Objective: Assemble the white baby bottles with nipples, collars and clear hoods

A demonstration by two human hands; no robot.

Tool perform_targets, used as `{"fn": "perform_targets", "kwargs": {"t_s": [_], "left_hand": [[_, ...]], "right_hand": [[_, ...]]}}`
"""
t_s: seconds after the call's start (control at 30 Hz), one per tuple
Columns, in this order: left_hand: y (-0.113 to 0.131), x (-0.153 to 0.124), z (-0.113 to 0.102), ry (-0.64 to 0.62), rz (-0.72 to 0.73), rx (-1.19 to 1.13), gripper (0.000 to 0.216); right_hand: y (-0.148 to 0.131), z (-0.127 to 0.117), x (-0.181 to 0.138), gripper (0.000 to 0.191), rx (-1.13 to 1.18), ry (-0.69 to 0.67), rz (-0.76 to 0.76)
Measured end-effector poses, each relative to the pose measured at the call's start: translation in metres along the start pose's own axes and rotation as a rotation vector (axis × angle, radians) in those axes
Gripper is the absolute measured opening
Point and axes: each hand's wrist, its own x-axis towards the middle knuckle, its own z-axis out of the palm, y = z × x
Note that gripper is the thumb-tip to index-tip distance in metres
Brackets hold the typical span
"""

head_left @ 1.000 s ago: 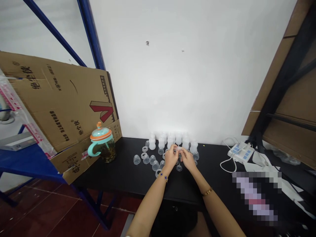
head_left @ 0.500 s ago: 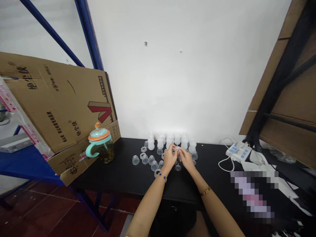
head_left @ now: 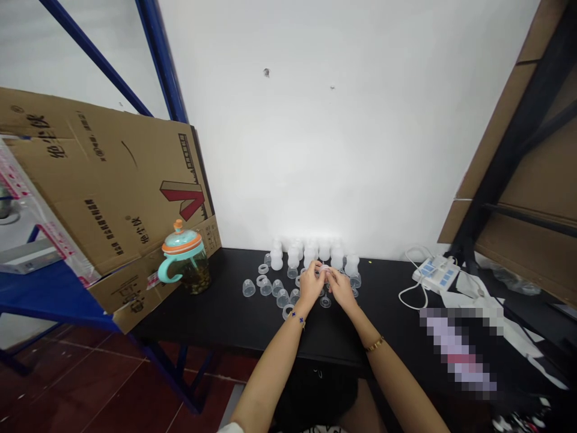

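Down on the black desk (head_left: 234,316), head view: left hand (head_left: 310,286) and right hand (head_left: 341,291) are up close together, fingertips pinching a small pale ring (head_left: 325,269) between them, details too tiny to make out. Going clockwise from that ring, white bottles (head_left: 276,261) bunch up from 9 round to 3, a clear disc (head_left: 325,302) lies at 6, clear caps (head_left: 283,297) mostly around 8. Jug's (head_left: 198,275) further out at 9, power strip (head_left: 435,276) at 3
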Motion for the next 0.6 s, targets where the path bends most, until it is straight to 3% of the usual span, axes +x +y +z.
{"fn": "perform_targets", "kwargs": {"t_s": [0.27,0.6], "left_hand": [[0.0017,-0.0018,-0.0002,-0.008,0.011,-0.006,0.017],[0.0070,-0.0035,-0.0024,-0.065,0.041,-0.020,0.023]], "right_hand": [[-0.0001,-0.0001,-0.0005,0.041,-0.015,-0.003,0.024],[0.0008,-0.0040,-0.0004,0.044,-0.222,0.027,0.035]]}}
